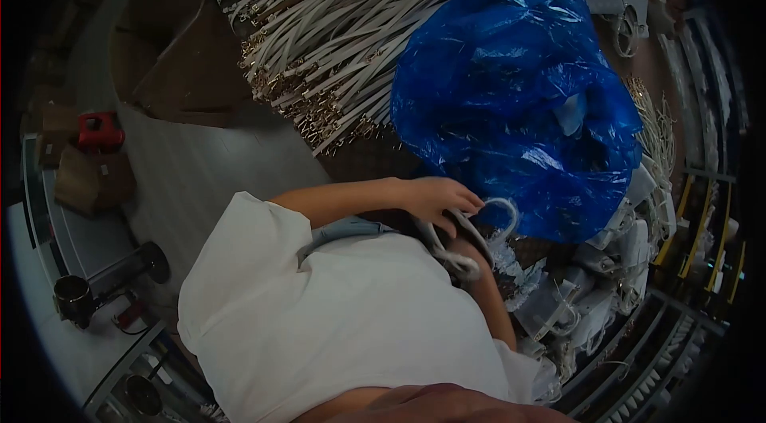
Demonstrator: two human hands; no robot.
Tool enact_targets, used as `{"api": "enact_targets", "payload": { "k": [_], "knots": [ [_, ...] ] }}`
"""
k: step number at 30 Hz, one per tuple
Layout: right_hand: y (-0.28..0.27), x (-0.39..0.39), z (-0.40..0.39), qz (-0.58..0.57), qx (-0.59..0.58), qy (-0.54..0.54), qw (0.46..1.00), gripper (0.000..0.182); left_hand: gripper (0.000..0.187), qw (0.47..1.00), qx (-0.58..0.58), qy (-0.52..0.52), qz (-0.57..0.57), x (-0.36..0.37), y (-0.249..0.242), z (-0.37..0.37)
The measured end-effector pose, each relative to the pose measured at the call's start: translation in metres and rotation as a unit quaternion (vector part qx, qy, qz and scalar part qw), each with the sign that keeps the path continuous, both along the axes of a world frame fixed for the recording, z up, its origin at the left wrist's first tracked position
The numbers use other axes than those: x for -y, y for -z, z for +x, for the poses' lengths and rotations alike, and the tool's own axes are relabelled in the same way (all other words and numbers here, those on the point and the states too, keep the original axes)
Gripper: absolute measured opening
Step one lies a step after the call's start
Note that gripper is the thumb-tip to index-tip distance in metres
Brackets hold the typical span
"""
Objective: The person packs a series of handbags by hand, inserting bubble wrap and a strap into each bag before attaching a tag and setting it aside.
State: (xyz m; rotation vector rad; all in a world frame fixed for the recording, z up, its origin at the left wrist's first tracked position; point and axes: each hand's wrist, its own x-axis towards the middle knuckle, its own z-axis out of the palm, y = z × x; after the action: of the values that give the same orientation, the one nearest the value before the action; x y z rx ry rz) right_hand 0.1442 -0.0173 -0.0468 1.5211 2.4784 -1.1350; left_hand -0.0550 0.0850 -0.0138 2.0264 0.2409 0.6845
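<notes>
While your left hand (435,198) pinches a white strap loop (495,219) beside the blue plastic bag (511,96), your right hand's fingers are hidden, and the big strap pile (335,48) looks mostly unprocessed.

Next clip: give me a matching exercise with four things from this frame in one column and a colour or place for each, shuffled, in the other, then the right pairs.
Things:
1. plastic bag
2. pile of straps
3. small box
4. strap loop

Colour or place:
a. red, on the floor at far left
b. white, at the fingers of the left hand
c. blue, crumpled, centre right
d. cream, with metal clasps, heaped at top centre

Pairs: 1-c, 2-d, 3-a, 4-b
</notes>
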Motion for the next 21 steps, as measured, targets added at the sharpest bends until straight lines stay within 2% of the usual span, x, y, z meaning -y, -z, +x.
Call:
{"api": "enact_targets", "payload": {
  "k": [1, 2, 3, 4, 5, 6, 7, 8, 10, 11, 12, 14, 16, 18, 20, 21],
  "knots": [
    [-0.013, -0.001, -0.005, -0.055, 0.021, 0.058, 0.997, 0.033, 0.032, 0.996, -0.001, -0.084, 0.039, -0.024, -0.007, -0.017],
    [-0.015, -0.001, -0.002, -0.116, 0.034, 0.047, 0.992, 0.033, 0.021, 0.982, 0.034, -0.182, 0.047, -0.058, -0.009, -0.032],
    [-0.032, -0.005, -0.008, -0.222, 0.010, 0.176, 0.959, 0.031, 0.017, 0.956, 0.039, -0.289, 0.039, -0.100, -0.006, -0.054],
    [-0.050, -0.005, -0.006, -0.221, 0.008, 0.175, 0.959, 0.031, 0.012, 0.899, 0.035, -0.430, 0.073, -0.139, -0.014, -0.077],
    [-0.068, -0.001, -0.001, -0.255, -0.063, 0.218, 0.940, 0.031, 0.016, 0.811, -0.004, -0.545, 0.210, -0.185, -0.005, -0.104],
    [-0.084, 0.000, 0.003, -0.287, -0.135, 0.260, 0.912, 0.031, 0.024, 0.715, -0.101, -0.619, 0.308, -0.225, 0.002, -0.132],
    [-0.101, -0.003, 0.008, -0.284, -0.138, 0.259, 0.913, 0.031, 0.027, 0.662, -0.222, -0.645, 0.311, -0.259, 0.010, -0.162],
    [-0.118, -0.007, 0.015, -0.309, -0.151, 0.268, 0.900, 0.033, 0.026, 0.585, -0.268, -0.679, 0.354, -0.289, 0.039, -0.189],
    [-0.139, -0.017, 0.022, -0.331, -0.164, 0.278, 0.887, 0.034, 0.022, 0.575, -0.421, -0.645, 0.278, -0.304, 0.060, -0.223],
    [-0.146, -0.021, 0.025, -0.273, -0.196, 0.266, 0.903, 0.033, 0.020, 0.627, -0.516, -0.562, 0.157, -0.300, 0.053, -0.227],
    [-0.153, -0.026, 0.027, -0.213, -0.228, 0.252, 0.916, 0.031, 0.020, 0.628, -0.513, -0.563, 0.159, -0.298, 0.048, -0.223],
    [-0.167, -0.040, 0.027, -0.178, -0.209, 0.240, 0.931, 0.030, 0.016, 0.651, -0.515, -0.537, 0.150, -0.283, 0.040, -0.210],
    [-0.169, -0.054, 0.020, -0.153, -0.189, 0.231, 0.942, 0.030, 0.018, 0.689, -0.454, -0.519, 0.224, -0.240, 0.012, -0.183],
    [-0.165, -0.075, 0.003, -0.043, -0.143, 0.170, 0.974, 0.039, 0.019, 0.783, -0.377, -0.458, 0.187, -0.193, -0.005, -0.155],
    [-0.154, -0.095, -0.026, 0.118, -0.131, 0.167, 0.970, 0.060, 0.018, 0.901, -0.273, -0.336, 0.031, -0.130, -0.026, -0.129],
    [-0.153, -0.109, -0.040, 0.222, -0.079, 0.103, 0.966, 0.066, 0.016, 0.929, -0.277, -0.244, -0.021, -0.101, -0.048, -0.118]
  ]
}}
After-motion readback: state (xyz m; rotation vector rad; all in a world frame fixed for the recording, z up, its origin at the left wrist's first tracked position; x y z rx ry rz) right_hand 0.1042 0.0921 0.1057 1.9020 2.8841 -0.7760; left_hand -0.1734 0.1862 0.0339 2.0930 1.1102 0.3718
